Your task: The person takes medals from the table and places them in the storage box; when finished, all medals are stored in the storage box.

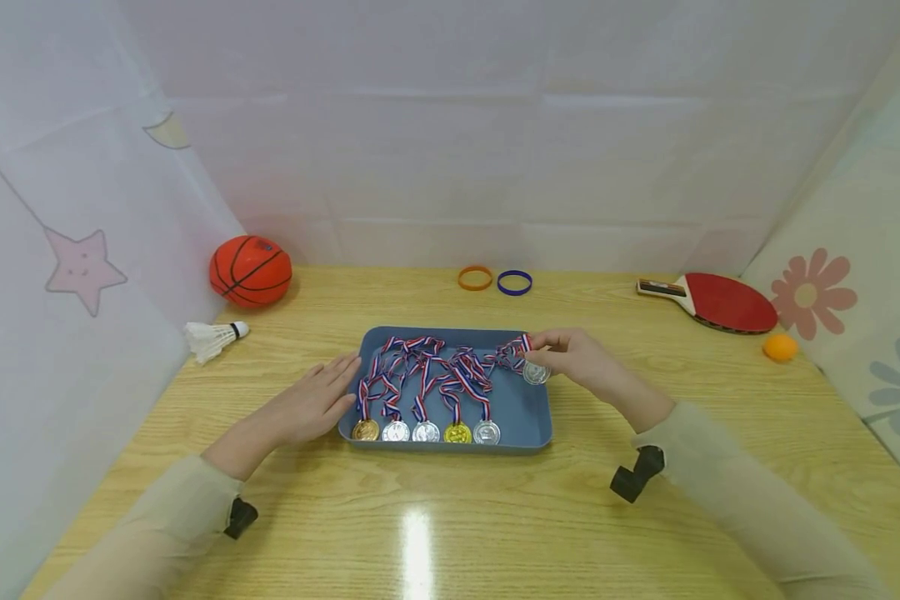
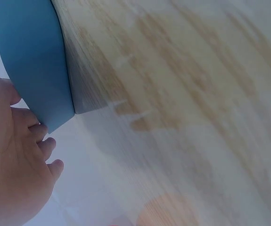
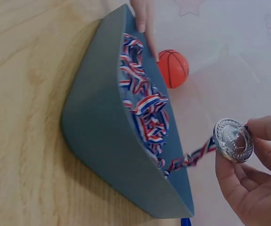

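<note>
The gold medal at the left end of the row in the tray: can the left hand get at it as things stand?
Probably yes. The left hand rests open against the blue tray beside the gold medal, and only the low wall stands between them.

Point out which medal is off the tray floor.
The silver medal pinched in the right hand over the tray's right rim. The other five lie in a row along the tray's near edge, the left hand resting against its left side.
</note>
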`<act>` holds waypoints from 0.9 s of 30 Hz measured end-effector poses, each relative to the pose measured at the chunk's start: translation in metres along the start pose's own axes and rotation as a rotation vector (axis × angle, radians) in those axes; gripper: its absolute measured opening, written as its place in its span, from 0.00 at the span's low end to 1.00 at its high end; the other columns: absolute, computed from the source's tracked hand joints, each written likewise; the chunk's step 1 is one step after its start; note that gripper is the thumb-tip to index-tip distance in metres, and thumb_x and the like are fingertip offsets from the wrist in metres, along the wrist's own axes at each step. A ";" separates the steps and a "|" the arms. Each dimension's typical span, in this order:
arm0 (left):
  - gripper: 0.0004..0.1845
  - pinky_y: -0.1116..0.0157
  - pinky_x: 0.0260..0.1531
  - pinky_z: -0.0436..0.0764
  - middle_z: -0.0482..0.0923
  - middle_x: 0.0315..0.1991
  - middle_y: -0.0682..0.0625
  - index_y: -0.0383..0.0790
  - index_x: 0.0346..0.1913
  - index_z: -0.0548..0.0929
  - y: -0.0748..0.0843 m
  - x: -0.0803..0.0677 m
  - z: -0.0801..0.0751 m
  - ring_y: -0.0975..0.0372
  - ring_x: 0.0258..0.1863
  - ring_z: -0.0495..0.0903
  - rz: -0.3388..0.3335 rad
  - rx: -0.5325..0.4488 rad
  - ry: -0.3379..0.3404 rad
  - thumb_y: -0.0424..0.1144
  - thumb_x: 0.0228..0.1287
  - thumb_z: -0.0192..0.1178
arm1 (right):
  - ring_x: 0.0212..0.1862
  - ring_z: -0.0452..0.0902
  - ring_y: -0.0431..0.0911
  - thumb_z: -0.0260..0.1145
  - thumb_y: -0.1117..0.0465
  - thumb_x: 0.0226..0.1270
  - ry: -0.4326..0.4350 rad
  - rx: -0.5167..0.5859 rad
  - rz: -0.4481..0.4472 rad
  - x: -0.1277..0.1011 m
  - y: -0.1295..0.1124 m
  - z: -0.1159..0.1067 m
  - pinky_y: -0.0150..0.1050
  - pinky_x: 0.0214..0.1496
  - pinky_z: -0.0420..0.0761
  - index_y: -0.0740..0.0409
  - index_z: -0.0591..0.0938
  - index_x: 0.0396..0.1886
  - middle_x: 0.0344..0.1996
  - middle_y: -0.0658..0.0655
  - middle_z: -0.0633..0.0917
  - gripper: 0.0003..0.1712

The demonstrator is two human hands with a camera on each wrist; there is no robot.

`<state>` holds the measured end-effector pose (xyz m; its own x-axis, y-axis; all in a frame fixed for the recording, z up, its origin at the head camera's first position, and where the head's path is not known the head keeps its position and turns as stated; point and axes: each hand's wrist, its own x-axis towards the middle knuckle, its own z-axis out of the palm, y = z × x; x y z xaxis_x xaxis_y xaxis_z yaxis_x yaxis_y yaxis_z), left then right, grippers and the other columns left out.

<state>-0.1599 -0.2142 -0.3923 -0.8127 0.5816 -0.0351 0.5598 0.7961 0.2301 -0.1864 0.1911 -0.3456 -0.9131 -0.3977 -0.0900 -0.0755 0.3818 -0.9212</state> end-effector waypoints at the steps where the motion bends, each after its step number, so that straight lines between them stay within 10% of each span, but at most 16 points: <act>1: 0.30 0.46 0.63 0.48 0.46 0.70 0.36 0.27 0.69 0.51 0.001 0.000 -0.001 0.44 0.68 0.47 -0.002 -0.003 -0.002 0.44 0.73 0.39 | 0.45 0.72 0.50 0.63 0.58 0.64 0.000 -0.014 0.004 0.000 0.002 0.002 0.55 0.47 0.74 0.67 0.80 0.41 0.48 0.61 0.76 0.15; 27: 0.30 0.47 0.64 0.47 0.45 0.70 0.37 0.27 0.69 0.50 0.002 0.000 -0.002 0.44 0.68 0.46 -0.007 -0.017 -0.008 0.44 0.73 0.40 | 0.26 0.78 0.39 0.69 0.66 0.55 -0.221 -0.314 -0.171 -0.010 0.037 0.028 0.31 0.26 0.75 0.60 0.82 0.23 0.22 0.49 0.83 0.04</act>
<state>-0.1586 -0.2128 -0.3897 -0.8151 0.5776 -0.0444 0.5514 0.7971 0.2464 -0.1686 0.1858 -0.3889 -0.7716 -0.6337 -0.0561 -0.3681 0.5166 -0.7730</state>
